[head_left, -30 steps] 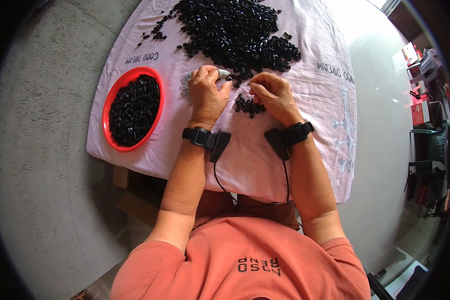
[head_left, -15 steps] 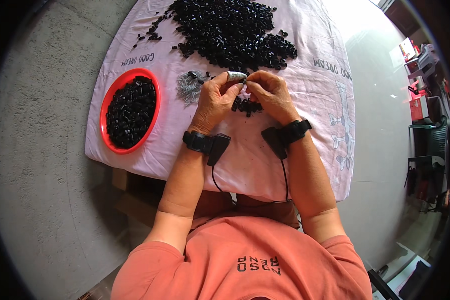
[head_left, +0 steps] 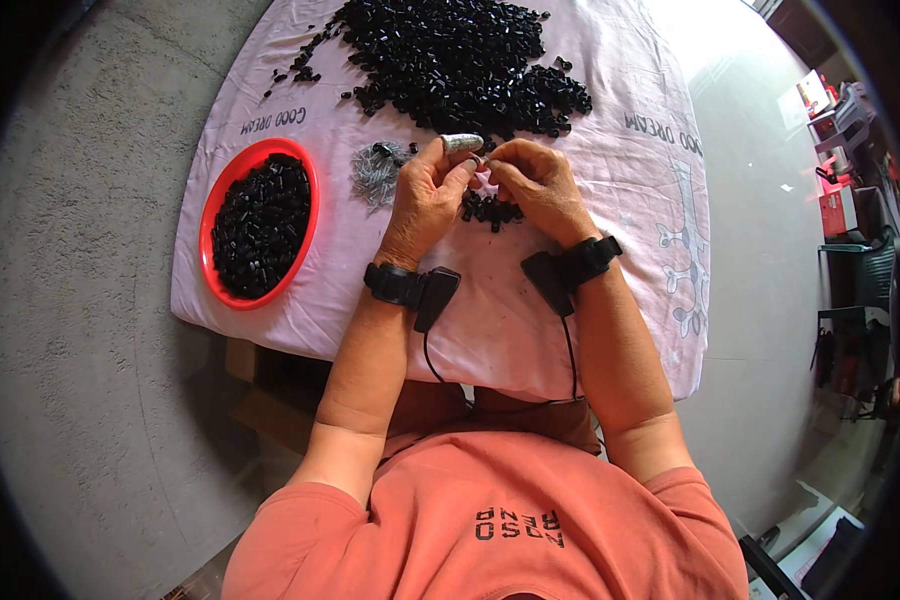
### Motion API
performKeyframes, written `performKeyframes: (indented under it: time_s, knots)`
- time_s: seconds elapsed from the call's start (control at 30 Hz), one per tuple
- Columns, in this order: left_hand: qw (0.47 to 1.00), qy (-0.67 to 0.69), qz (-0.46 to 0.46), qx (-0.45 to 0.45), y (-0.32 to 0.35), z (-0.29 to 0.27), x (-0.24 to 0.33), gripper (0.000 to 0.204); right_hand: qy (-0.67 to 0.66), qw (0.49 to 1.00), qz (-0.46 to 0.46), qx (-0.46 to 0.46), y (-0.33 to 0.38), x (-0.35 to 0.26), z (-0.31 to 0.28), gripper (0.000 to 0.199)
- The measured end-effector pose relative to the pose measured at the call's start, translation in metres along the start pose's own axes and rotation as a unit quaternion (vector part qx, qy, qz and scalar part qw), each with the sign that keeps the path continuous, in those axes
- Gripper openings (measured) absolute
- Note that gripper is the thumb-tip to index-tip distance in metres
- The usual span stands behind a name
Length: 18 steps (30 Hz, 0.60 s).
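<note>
My left hand (head_left: 425,200) and my right hand (head_left: 542,188) meet over the cloth-covered table, fingertips nearly touching. Each pinches with thumb and index finger, but whatever sits between them is too small to make out. A silvery wrap (head_left: 461,143) covers the left index finger. Just below the fingertips lies a small cluster of black plastic pieces (head_left: 490,211), partly hidden by my hands. Beside my left hand is a loose heap of thin silvery pins (head_left: 374,178). Beyond both hands spreads a large pile of small black pieces (head_left: 450,65).
At the left stands a red bowl (head_left: 207,245) filled with longer-looking black pieces (head_left: 262,225). A pale pink printed cloth (head_left: 620,310) covers the table. Black straps with cables circle both wrists. Off to the right are a green chair (head_left: 877,275) and assorted household things.
My fingertips have shifted slightly left and the left index finger has lifted and straightened. The dark bit seen between the fingers earlier is less visible now.
</note>
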<state>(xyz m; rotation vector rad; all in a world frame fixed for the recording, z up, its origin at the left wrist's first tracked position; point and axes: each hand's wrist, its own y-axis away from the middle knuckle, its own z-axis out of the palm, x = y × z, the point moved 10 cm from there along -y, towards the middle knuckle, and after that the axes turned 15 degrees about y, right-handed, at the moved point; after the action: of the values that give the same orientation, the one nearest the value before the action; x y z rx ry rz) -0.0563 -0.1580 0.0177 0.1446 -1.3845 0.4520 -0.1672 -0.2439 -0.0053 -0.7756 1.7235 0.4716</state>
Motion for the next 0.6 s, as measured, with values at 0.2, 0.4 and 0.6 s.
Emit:
performKeyframes:
  time_s: [0.2, 0.4, 0.6]
  knots:
    - [1.0, -0.002, 0.007, 0.014, -0.002, -0.004, -0.001, 0.02, -0.004, 1.0, -0.008, 0.002, 0.0, -0.001, 0.001, 0.014]
    - [0.999, -0.003, 0.025, 0.041, -0.001, -0.006, 0.002, 0.018, 0.01, 1.0, -0.006, 0.002, 0.0, 0.0, 0.002, 0.014]
    - [0.995, -0.041, 0.076, 0.051, -0.001, -0.007, 0.011, 0.016, 0.022, 1.0, -0.013, 0.005, 0.0, 0.0, 0.002, 0.014]
